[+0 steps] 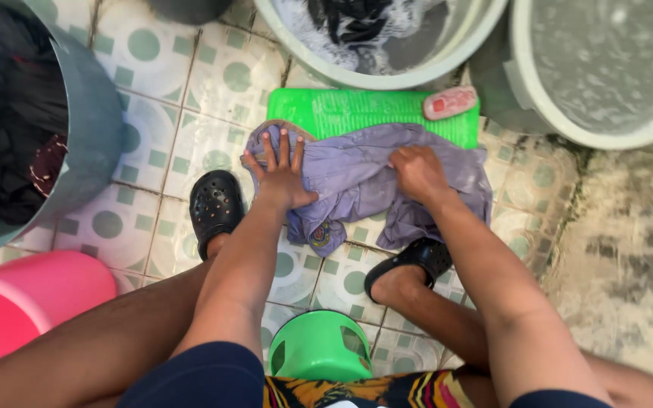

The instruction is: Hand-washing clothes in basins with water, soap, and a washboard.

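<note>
Two basins (387, 72) on green-patterned tile floor (190, 113), left hand (281, 177) flat on purple garment (357, 177)

Just one view here, from a camera on the person's head, pointing almost straight down past their own knees and forearms. It sits fairly close, so arms and thighs fill the bottom of the frame, with a green stool (319, 346) right under the lens between the legs. The tiled floor (190, 143) runs away toward the top, where a green washboard (357, 112) lies mid-frame and the basins get cut off by the edges. No second view to overlap with.
</note>
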